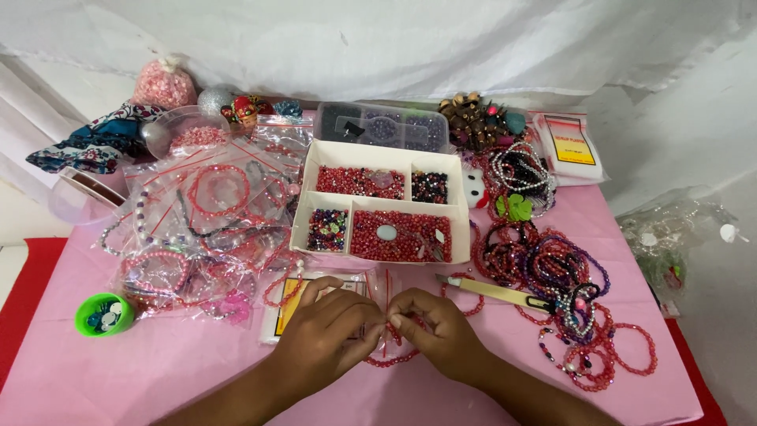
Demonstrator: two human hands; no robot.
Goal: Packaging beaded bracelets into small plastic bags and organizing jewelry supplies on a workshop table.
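Head view, looking down at a tabletop (158,371) under a pink cloth. 2 bare hands meet near the front edge. The left hand (327,335) and the right hand (438,335) face each other, fingertips almost touching. The fingers of both hands are pressed together, pinching a strand (394,359) of small red beads; part of it loops out below and between the hands and lies on the cloth. Under the left hand lies a clear bag (280,312) with a yellow card inside.

Just behind the hands sits a white tray (309,189) with 4 compartments: red beads in the 2 larger ones, dark and mixed beads in the 2 smaller. Behind the tray stands a clear box (382,126) of dark beads.

To the left, a pile of clear bags (197,229) holds red and pink bracelets. A small green cup (102,314) sits near the front left corner. At the back left are a pink bead pouch (163,83) and a patterned cloth (95,142).

To the right of the hands lies a thin cream tool (493,290) with a dark end. Beyond it, a heap (560,276) of red, purple and pearl bracelets spreads toward the right edge. White packets (572,146) lie at the back right.
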